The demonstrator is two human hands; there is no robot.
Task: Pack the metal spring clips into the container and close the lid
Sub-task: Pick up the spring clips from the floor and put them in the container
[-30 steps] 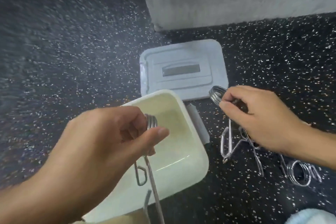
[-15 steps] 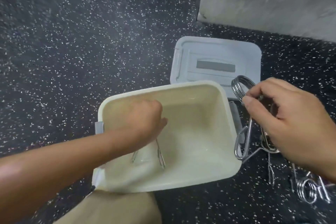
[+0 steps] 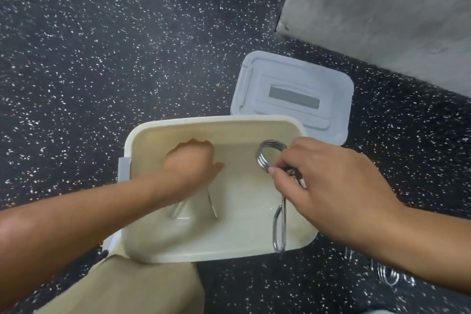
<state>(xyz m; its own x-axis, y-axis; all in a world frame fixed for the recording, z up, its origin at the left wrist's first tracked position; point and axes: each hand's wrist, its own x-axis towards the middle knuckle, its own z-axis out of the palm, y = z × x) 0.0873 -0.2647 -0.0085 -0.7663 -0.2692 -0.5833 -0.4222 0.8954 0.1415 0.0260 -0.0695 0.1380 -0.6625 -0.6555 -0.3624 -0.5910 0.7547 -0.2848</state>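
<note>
Two bare hands reach into one cream plastic tub (image 3: 300, 242), a smooth box with round corners in the middle of the frame. The left hand (image 3: 190, 160) is curled down inside, pinching one shiny wire clip (image 3: 212, 202) whose thin legs poke out below it. The right hand (image 3: 328, 181) grips a second clip (image 3: 271, 158) by its round coil. More clips (image 3: 390, 276) lie blurred at lower right. One flat grey lid (image 3: 293, 89) rests on the dark speckled floor (image 3: 102, 46), just above the tub.
</note>
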